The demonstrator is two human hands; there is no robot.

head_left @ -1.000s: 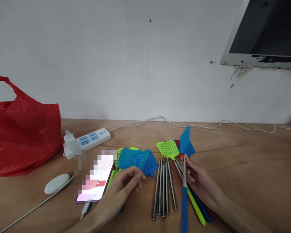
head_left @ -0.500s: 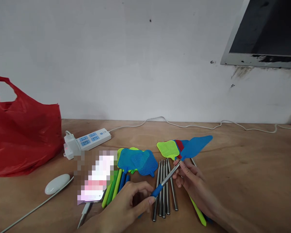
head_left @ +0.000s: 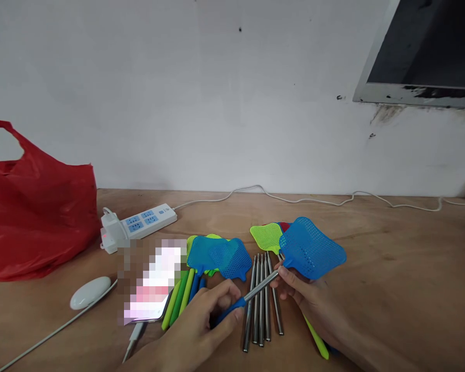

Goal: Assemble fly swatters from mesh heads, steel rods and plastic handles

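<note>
A blue fly swatter [head_left: 312, 249] with a metal shaft slants between my hands. My left hand [head_left: 207, 323] is closed round its blue grip. The fingers of my right hand [head_left: 304, 297] pinch the shaft's upper end, just under the mesh head, which shows its flat face. Below the shaft several loose metal rods [head_left: 261, 310] lie side by side on the table. Left of them rest loose swatter heads [head_left: 219, 256] in blue and yellow-green, and green, yellow-green and blue handles [head_left: 180, 297]. Beyond my right hand lies a yellow-green swatter [head_left: 266, 236], overlapping a red head [head_left: 284, 226]; my hand partly covers these.
A phone [head_left: 155, 284], blurred out, lies at left on the wooden table [head_left: 403, 279] with a cable plugged in. Behind it is a white power strip [head_left: 149, 219]. A white oval object [head_left: 90, 293] and a red plastic bag [head_left: 39, 217] stand further left.
The blue swatter has rolled about its shaft, so its head now shows its broad mesh face instead of a narrow slant. My right hand has shifted slightly down and left.
</note>
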